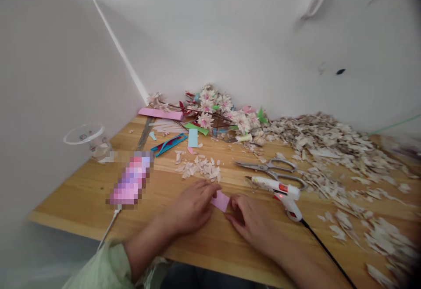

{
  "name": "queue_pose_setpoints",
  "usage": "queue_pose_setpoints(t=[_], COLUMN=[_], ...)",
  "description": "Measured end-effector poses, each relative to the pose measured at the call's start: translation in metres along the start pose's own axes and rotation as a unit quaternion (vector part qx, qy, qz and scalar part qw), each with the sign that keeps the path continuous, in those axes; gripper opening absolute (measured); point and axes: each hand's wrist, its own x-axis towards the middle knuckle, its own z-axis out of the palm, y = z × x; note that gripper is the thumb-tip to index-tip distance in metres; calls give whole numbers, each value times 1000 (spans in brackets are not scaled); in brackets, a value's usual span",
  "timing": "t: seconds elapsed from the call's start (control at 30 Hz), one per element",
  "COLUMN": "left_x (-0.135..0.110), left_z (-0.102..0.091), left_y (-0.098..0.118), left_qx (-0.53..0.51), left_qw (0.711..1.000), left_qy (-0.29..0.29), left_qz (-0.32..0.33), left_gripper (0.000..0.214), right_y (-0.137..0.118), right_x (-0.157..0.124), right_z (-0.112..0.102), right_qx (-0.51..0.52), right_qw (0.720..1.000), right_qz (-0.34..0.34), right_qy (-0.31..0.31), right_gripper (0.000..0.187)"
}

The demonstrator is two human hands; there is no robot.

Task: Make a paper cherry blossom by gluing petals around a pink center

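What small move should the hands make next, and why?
Perhaps start to fold or roll the pink paper: the left hand has its fingers over one end, the right hand is at the opposite edge, and the scissors and glue gun lie aside, unheld.

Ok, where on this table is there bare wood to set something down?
The table is bare between the phone and left hand, and at its front-left corner, left of the phone. It is crowded at the back with paper flowers, on the right with petal scraps, and beyond the right hand with the glue gun and scissors.
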Motion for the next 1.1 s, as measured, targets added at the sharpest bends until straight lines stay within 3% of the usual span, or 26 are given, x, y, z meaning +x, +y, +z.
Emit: queue_pose_setpoints(t=[0.13,0.37,0.73,1.1], left_x=[5,3,1,4], left_z=[8,17,17,19], left_y=[-9,-7,-7,-6], left_qx=[-18,5,-10,1], left_qw=[1000,1000,1000,999], left_qy=[-16,5,26,37], left_qz=[0,-7,-11,19], left_gripper=[45,34,44,33], right_y=[0,4,8,7], right_x=[3,8,7,8], right_z=[-3,-5,-1,-3], right_qx=[9,-10,9,18], right_qw=[1000,999,999,1000], right_qz=[-7,-21,-33,-24], right_qy=[-5,-30,7,1], right_gripper=[7,8,10,10])
